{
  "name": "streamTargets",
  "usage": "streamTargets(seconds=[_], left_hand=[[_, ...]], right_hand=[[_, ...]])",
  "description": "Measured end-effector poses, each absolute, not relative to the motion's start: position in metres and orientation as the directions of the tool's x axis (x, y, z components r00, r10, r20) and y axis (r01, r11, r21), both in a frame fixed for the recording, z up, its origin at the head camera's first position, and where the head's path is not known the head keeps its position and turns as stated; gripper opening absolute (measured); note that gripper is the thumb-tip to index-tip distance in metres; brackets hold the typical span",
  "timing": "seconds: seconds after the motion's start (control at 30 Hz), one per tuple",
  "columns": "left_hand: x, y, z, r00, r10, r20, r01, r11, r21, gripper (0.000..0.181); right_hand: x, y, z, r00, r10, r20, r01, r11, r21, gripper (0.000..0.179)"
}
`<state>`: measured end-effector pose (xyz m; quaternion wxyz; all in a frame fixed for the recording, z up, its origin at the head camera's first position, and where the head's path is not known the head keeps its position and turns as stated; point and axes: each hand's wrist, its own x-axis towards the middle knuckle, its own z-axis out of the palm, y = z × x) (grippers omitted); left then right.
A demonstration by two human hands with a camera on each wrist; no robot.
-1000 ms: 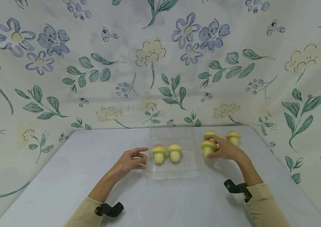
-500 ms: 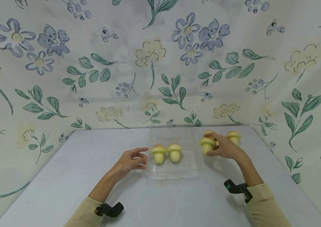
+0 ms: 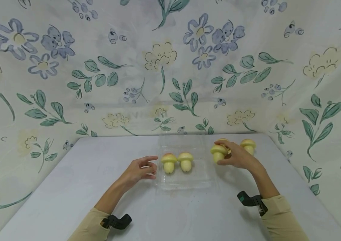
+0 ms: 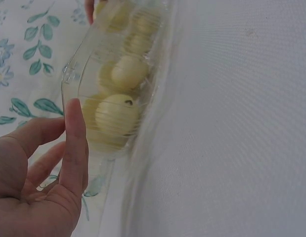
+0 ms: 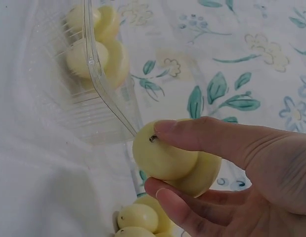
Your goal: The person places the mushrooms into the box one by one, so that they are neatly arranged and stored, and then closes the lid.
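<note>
My right hand (image 3: 237, 155) pinches a pale yellow mushroom (image 3: 218, 153) between thumb and fingers, just right of a clear plastic box (image 3: 185, 186). In the right wrist view the held mushroom (image 5: 165, 153) turns its round stem end, with a small dark spot, towards the camera. Two similar mushrooms, a left one (image 3: 169, 163) and a right one (image 3: 185, 161), stand side by side inside the box. My left hand (image 3: 141, 169) is at the box's left wall, its fingertips (image 4: 74, 111) at the rim and nothing visibly held.
More mushrooms (image 3: 248, 146) stand at the back right of the white table (image 3: 170, 214), partly hidden behind my right hand. A flower-printed cloth (image 3: 164, 83) hangs along the table's back edge. Black wrist cameras (image 3: 250, 198) are strapped to both forearms.
My right hand has carried its mushroom slightly left and upward, closer to the box's right side. The left hand and the two mushrooms in the box stay in place.
</note>
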<state>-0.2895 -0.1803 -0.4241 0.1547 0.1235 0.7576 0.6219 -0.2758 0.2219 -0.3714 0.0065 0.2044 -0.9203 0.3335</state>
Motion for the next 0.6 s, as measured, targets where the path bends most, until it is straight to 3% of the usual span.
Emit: streamTargets(seconds=[0.6], left_hand=[[-0.290, -0.180, -0.423, -0.926, 0.364, -0.104, -0.029, 0.204, 0.978, 0.059]], right_hand=[[-0.274, 0.208, -0.368, -0.925, -0.355, 0.136, -0.361, 0.703, -0.613, 0.071]])
